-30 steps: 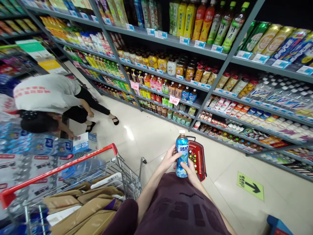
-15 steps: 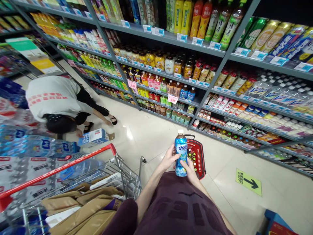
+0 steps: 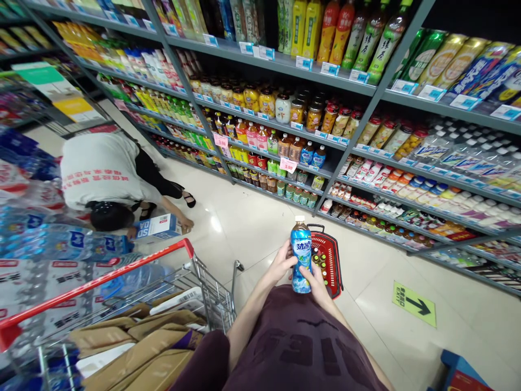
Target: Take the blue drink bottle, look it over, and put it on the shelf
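A blue drink bottle with a white cap stands upright in front of my body, its label turned toward me. My left hand is closed around its left side, thumb across the label. From the right, my right hand grips the lower part, its thumb also on the front. Just behind the bottle, a red shopping basket rests on the floor with several capped bottles in it. Part of the basket is hidden by the bottle and my hands.
Shelves of drinks run along the far side. A shopping cart with brown cardboard stands at my left, near packs of bottled water. Beyond it a person bends over a blue-white carton. A floor sign lies right.
The bent person has shifted to the right, one hand now at the carton's right end, where an open flap showed before. My hands and the bottle stay practically still.
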A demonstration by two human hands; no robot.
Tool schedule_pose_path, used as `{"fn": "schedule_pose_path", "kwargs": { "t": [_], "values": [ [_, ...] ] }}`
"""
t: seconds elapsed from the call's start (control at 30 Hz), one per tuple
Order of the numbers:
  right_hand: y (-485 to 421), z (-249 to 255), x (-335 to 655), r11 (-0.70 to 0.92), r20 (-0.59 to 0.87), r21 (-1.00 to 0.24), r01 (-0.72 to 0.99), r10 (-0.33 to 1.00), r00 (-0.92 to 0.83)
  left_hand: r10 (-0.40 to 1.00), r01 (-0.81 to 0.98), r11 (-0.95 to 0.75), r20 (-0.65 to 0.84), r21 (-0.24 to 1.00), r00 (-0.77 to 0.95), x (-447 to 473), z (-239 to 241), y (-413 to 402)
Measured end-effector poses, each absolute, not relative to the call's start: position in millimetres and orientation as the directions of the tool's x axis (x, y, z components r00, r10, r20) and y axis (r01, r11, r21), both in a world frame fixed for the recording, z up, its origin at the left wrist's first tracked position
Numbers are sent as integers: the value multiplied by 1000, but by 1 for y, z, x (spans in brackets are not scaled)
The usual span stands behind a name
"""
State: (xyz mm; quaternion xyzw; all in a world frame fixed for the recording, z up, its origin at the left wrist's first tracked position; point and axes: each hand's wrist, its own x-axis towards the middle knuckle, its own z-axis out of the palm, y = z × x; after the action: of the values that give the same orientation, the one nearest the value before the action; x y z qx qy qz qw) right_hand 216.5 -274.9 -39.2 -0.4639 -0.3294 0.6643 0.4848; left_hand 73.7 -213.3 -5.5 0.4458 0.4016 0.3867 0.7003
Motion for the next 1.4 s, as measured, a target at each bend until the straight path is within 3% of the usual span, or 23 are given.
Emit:
{"fn": "schedule_pose_path", "kwargs": {
  "t": [0.97, 1.1, 1.27, 1.4],
  "values": [
    [-275, -43, 217, -365, -344, -845, -390, 930, -125, 916, -187, 282, -207, 941, 343, 78, -18, -210],
    [-272, -45, 218, -318, -327, -883, -346, 944, -33, 929, -187, 240, -170, 953, 328, 79, -19, -208],
    [-268, -55, 220, -262, -282, -930, -256, 958, 43, 957, -30, 193, -181, 981, 226, 79, -23, -207],
    [-269, -55, 218, -350, -386, -873, -340, 921, 44, 959, 60, 118, -130, 991, 250, 77, -24, -204]
  ]
}}
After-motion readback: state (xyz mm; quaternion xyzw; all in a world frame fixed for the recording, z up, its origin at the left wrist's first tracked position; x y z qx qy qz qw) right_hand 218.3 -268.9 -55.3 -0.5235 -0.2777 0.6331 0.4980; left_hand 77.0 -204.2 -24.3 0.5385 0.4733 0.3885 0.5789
